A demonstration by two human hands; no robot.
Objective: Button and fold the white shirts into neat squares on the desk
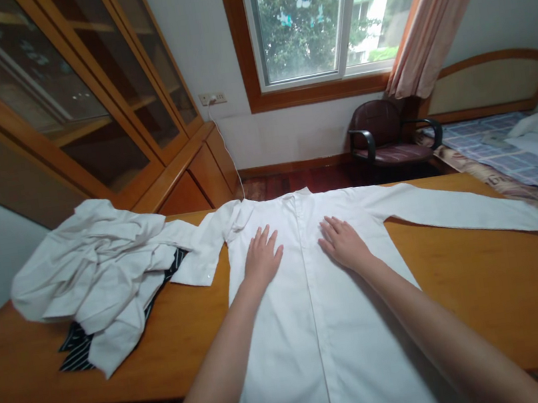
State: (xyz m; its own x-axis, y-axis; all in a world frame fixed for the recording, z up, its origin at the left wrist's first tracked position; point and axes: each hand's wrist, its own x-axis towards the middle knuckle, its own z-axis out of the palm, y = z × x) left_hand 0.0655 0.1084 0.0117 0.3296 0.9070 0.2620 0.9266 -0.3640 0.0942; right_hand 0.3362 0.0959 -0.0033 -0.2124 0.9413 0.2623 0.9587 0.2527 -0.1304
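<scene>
crumpled clothes pile [98,274] left, chair [390,133] behind table [489,290]

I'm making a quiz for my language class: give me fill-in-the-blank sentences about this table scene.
The left hand and right hand rest on a shirt coloured ____.
The pile of clothes lies to the shirt's ____.
Under the pile shows a dark cloth with white ____.
The table is made of ____.
Missing: white; left; stripes; wood.
</scene>
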